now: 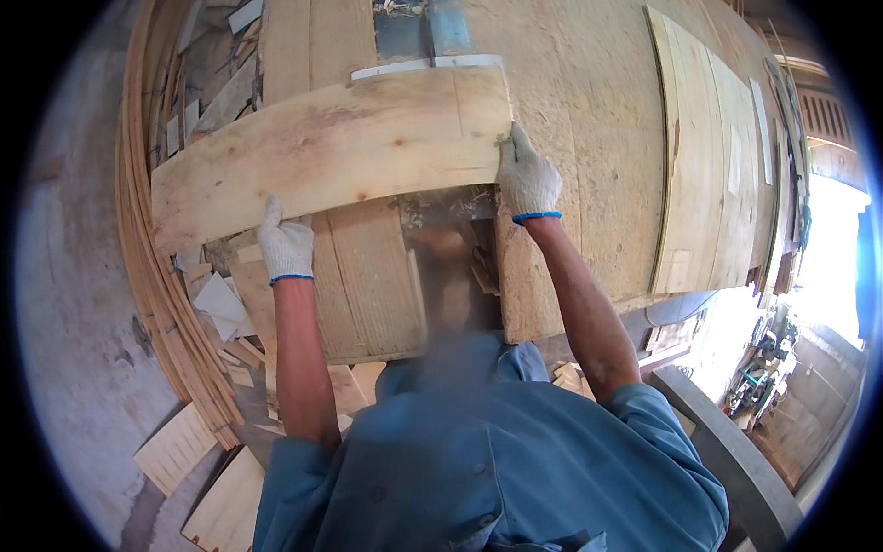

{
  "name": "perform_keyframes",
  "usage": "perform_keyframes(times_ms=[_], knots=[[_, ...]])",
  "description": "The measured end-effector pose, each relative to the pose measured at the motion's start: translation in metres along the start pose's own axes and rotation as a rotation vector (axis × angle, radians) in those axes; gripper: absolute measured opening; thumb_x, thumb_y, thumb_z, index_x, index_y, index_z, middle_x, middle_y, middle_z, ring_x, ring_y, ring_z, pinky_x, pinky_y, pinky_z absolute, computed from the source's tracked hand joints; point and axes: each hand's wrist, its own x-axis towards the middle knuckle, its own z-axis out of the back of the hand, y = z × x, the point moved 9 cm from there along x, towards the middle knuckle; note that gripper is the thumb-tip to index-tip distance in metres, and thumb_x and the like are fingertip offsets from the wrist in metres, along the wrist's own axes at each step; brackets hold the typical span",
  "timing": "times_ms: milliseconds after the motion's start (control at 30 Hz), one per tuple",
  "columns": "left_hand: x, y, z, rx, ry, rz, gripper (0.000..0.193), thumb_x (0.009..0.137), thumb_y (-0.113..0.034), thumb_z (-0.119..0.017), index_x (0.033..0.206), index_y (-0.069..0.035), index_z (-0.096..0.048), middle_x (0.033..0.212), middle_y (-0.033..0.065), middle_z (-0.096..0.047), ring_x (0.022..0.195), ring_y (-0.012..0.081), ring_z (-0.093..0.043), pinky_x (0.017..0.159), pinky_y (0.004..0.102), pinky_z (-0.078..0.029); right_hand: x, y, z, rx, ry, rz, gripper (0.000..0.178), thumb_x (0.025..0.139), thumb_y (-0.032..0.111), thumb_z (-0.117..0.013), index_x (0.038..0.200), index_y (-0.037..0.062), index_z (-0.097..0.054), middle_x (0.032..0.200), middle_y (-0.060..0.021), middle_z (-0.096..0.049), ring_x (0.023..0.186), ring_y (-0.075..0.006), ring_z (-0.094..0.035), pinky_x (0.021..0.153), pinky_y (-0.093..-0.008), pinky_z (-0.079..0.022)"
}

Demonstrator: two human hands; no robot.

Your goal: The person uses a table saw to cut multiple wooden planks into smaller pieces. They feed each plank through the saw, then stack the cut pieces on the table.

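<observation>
A wide, pale wooden board (331,147) spans the wooden workbench (570,239) in front of me, slanting with its left end nearer and reaching past the bench's left side. My left hand (288,247), in a white knit glove with a blue cuff, grips the near edge left of the middle. Its thumb lies on top and the other fingers are hidden beneath. My right hand (531,182), gloved alike, closes on the right end near the front corner. White strips (469,62) show along the board's far edge, at its right part.
A dark gap (483,267) opens in the bench under the board's near edge. Flat panels (704,156) lie on the bench's right side. Long thin wood strips (152,276) and scattered offcuts (221,304) crowd the left. A grey metal beam (727,460) stands at lower right.
</observation>
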Motion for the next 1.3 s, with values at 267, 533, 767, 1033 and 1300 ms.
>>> perform_keyframes(times_ms=[267,533,767,1033,1300], knots=[[0.005,0.000,0.001,0.030,-0.028,0.012,0.045,0.084,-0.013,-0.069,0.126,-0.012,-0.053,0.126,0.0045,-0.057,0.122,0.0210,-0.050,0.106,0.0458,-0.037,0.002,0.000,-0.002,0.000,-0.034,0.029,0.037,0.096,0.041,-0.044,0.127,0.0246,-0.056,0.089,-0.0236,-0.067,0.082,-0.0437,-0.064,0.072,-0.0525,-0.049],[-0.002,-0.001,-0.008,0.027,-0.051,0.003,0.046,0.084,-0.013,-0.068,0.127,-0.011,-0.052,0.127,0.0046,-0.056,0.123,0.0209,-0.049,0.108,0.0457,-0.034,0.010,0.004,0.000,-0.035,0.015,-0.004,0.037,0.096,0.041,-0.043,0.127,0.0241,-0.055,0.086,-0.0242,-0.066,0.080,-0.0446,-0.064,0.070,-0.0538,-0.049],[0.012,0.001,-0.016,-0.010,-0.003,0.036,0.044,0.086,-0.011,-0.066,0.128,-0.010,-0.051,0.129,0.0051,-0.056,0.123,0.0210,-0.049,0.108,0.0438,-0.036,0.026,0.009,-0.002,-0.027,0.004,0.042,0.035,0.096,0.041,-0.041,0.122,0.0220,-0.053,0.087,-0.0243,-0.066,0.081,-0.0458,-0.063,0.071,-0.0550,-0.048],[0.025,0.001,-0.027,-0.041,0.012,0.026,0.043,0.086,-0.008,-0.065,0.127,-0.011,-0.052,0.128,0.0057,-0.056,0.123,0.0222,-0.049,0.107,0.0468,-0.038,0.041,0.012,-0.003,-0.079,-0.053,0.046,0.035,0.096,0.043,-0.042,0.122,0.0239,-0.056,0.087,-0.0231,-0.067,0.082,-0.0455,-0.064,0.072,-0.0538,-0.048],[0.041,0.000,-0.041,-0.082,0.053,0.037,0.041,0.088,-0.005,-0.063,0.127,-0.010,-0.050,0.131,0.0115,-0.053,0.123,0.0276,-0.049,0.106,0.0485,-0.039,0.054,0.034,0.002,-0.130,0.037,0.079,0.038,0.098,0.037,-0.036,0.125,0.0136,-0.050,0.088,-0.0255,-0.066,0.083,-0.0450,-0.064,0.074,-0.0543,-0.047]])
